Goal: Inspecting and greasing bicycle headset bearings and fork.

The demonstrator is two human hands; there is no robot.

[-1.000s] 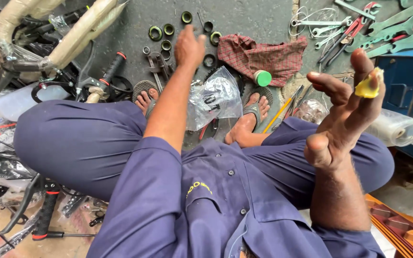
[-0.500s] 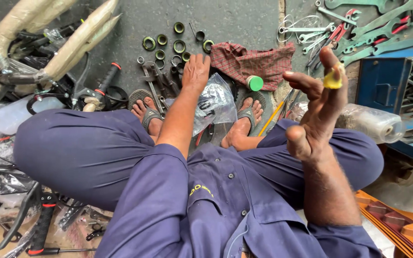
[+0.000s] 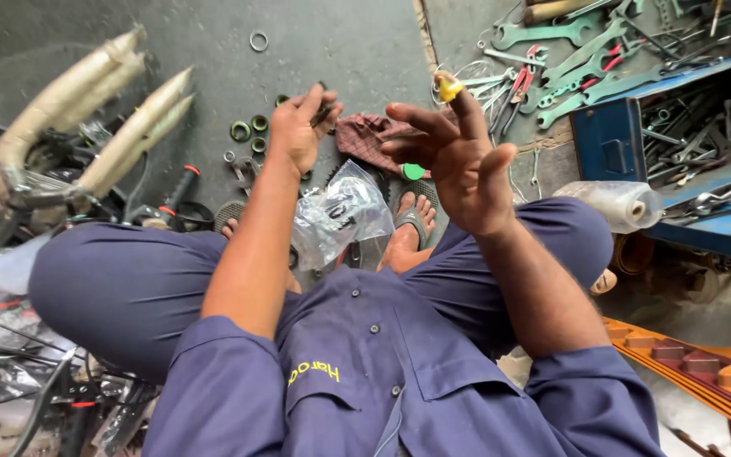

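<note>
Knees folded in blue trousers frame a clear plastic bag (image 3: 340, 216) on the floor. Right hand (image 3: 458, 161) is raised, fingers spread, yellow grease (image 3: 448, 86) on one fingertip. Beyond, left hand (image 3: 298, 127) pinches a small dark part (image 3: 323, 110) above green rings (image 3: 249, 131).

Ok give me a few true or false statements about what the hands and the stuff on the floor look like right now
1. The right hand has a yellow blob on a fingertip. True.
2. The left hand rests on the knee. False: it is stretched out over the green rings on the floor.
3. Spanners lie beside the blue toolbox. True.
4. The clear plastic bag hangs from the right hand. False: it lies between the legs.
</note>
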